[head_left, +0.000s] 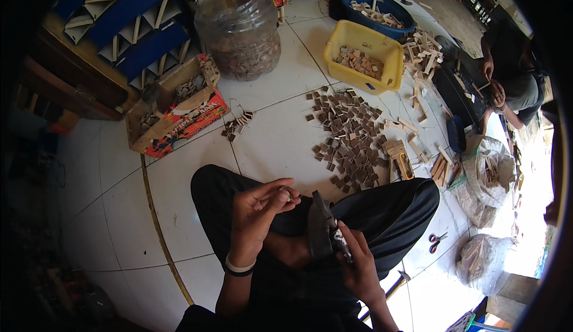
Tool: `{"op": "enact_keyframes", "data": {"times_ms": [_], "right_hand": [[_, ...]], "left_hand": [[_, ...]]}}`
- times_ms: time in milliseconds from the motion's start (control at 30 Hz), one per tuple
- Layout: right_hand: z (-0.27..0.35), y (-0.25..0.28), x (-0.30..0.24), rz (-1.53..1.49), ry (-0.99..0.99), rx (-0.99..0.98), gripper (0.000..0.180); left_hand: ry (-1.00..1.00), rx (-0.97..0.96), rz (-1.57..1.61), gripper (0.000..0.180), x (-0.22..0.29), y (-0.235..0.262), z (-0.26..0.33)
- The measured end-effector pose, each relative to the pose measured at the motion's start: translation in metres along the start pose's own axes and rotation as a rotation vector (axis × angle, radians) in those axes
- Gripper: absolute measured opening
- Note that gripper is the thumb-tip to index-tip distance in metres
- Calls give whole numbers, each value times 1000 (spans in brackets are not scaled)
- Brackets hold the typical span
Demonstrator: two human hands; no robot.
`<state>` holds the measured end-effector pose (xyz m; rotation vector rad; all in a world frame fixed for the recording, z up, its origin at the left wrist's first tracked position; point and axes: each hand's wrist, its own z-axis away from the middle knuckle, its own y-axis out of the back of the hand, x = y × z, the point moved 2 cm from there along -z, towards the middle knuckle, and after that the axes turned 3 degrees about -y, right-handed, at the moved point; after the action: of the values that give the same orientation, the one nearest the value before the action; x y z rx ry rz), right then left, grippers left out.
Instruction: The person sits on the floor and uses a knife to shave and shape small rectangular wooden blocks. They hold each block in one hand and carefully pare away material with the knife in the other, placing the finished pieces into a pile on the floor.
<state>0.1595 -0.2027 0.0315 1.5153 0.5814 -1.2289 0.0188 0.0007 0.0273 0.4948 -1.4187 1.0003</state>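
Observation:
I sit cross-legged on the tiled floor. My left hand (256, 215) is raised over my lap, thumb and fingers pinched on a small greyish piece (289, 194) that is mostly hidden by the fingertips. My right hand (360, 264) is closed round a dark hand tool (342, 244) with a whitish patch on its handle; its exact kind is unclear. Just ahead of that hand, a dark, flat-edged object (320, 227) stands between my legs, touching or overlapping the tool. In front of my knees lies a spread of small brown square pieces (352, 135).
A yellow tub (391, 63), blue basin (406, 29), clear plastic drum (236, 31) and red-sided cardboard box (191, 130) stand ahead. Wood scraps (424, 51) and a woven sack (474, 189) lie right. Scissors (436, 243) and a hammer (401, 277) are nearby. Another person (513, 87) works far right.

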Motion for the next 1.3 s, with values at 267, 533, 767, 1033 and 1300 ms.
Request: {"op": "enact_keyframes", "data": {"times_ms": [267,533,767,1033,1300], "right_hand": [[-2,-3,-4,10,46,-18,78],[0,-1,-10,23,69,-24,81],[3,-1,-10,20,37,-49,83],[7,1,-9,9,31,-46,83],[8,-3,-7,15,26,-20,86]], "left_hand": [[-22,-22,-30,38,10,-3,5],[-45,-48,-57,34,20,-3,8],[-36,-46,-78,33,23,-2,9],[-25,-50,-89,34,24,-1,11],[2,20,-43,30,21,-7,13]]}}
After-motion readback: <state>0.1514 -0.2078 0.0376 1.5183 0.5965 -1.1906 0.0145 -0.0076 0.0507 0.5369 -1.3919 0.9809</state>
